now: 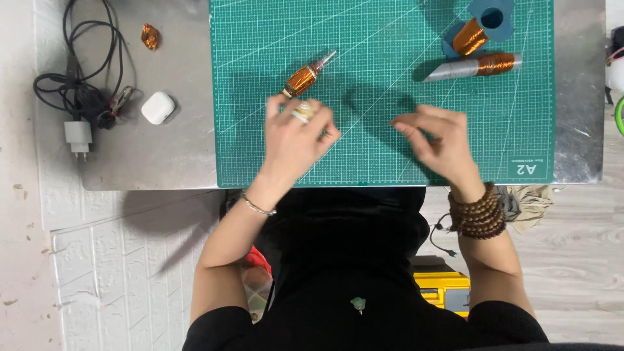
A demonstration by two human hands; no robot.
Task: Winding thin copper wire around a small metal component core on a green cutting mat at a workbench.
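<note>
A copper-wound spindle (303,78) is gripped at its lower end by the left hand (296,136); the rest points up and away across the green cutting mat (383,110). The gripped end is hidden behind the fingers. The right hand (437,140) is held nearby with fingertips pinched narrowly; whether a fine wire is held there cannot be told. Two more copper coils (484,52) are seen at the mat's far corner.

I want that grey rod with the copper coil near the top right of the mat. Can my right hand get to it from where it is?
Probably yes. The right hand hovers over the green mat, and the mat between it and the grey rod lies bare; only the blue spool sits just beyond.
</note>
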